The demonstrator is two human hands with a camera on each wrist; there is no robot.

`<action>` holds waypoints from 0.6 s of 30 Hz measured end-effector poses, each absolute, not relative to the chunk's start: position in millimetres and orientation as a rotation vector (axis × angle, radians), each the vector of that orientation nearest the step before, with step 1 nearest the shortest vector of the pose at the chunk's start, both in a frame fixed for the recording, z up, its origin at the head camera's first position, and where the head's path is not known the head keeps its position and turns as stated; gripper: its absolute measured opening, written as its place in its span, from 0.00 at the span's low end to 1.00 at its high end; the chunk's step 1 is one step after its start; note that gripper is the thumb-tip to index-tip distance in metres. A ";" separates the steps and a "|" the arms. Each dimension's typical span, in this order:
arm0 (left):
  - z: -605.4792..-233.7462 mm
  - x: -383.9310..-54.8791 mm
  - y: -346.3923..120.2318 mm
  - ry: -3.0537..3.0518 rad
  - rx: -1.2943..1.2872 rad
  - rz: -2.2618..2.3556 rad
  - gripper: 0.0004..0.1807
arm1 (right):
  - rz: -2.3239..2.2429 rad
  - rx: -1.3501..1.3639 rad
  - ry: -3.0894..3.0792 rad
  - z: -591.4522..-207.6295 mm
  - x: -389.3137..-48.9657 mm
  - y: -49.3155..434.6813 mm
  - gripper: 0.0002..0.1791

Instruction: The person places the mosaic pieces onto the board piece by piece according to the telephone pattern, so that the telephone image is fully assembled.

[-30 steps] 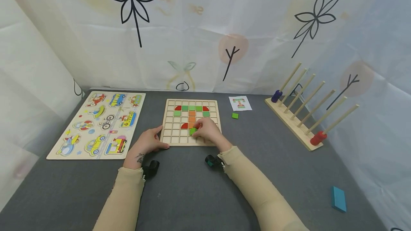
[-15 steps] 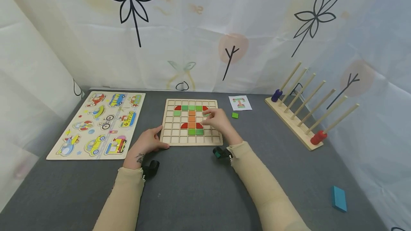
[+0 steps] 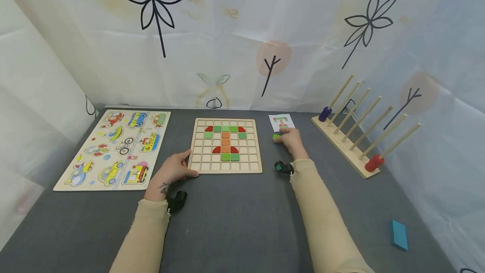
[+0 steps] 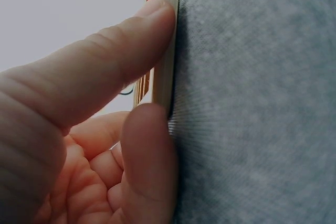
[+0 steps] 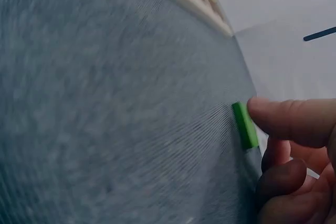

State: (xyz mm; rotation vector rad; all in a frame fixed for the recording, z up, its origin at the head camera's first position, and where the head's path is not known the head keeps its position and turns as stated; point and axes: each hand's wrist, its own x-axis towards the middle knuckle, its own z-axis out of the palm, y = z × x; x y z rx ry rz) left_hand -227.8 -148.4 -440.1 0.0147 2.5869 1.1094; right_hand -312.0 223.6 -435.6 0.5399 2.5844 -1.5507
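Observation:
In the head view a wooden grid board [image 3: 248,165] holds red, green and orange tiles in its squares. At its front left corner my left hand [image 3: 175,169] grips the edges, thumb at the front and fingers at the left side; the left wrist view shows the thumb [image 4: 142,38] against the board's rim. To the right of the board, a loose green tile [image 3: 275,136] lies on the table. My right hand [image 3: 291,141] is over it, thumb tip [image 5: 262,109] right at the tile in the right wrist view and the other fingers bent behind.
A picture card [image 3: 273,124] with a tile pattern lies behind the right hand. At left is a vehicle puzzle board [image 3: 129,174]. A peg rack [image 3: 333,142] with purple and red rings stands at right, and a blue block [image 3: 398,235] lies nearer.
A green tile was set into the grid board beside another, and my right hand let go of it. That hand then moved right to the loose green tile. My left hand stays at the corner.

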 end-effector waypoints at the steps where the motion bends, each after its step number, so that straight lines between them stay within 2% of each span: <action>1: -440.3 -227.7 -148.5 2.585 0.014 1.112 0.52 | -1.526 0.542 2.594 -436.6 -311.5 223.9 0.31; 18: -439.1 -227.1 -148.6 2.584 0.009 1.114 0.51 | -1.252 0.544 2.726 -434.0 -304.1 220.8 0.19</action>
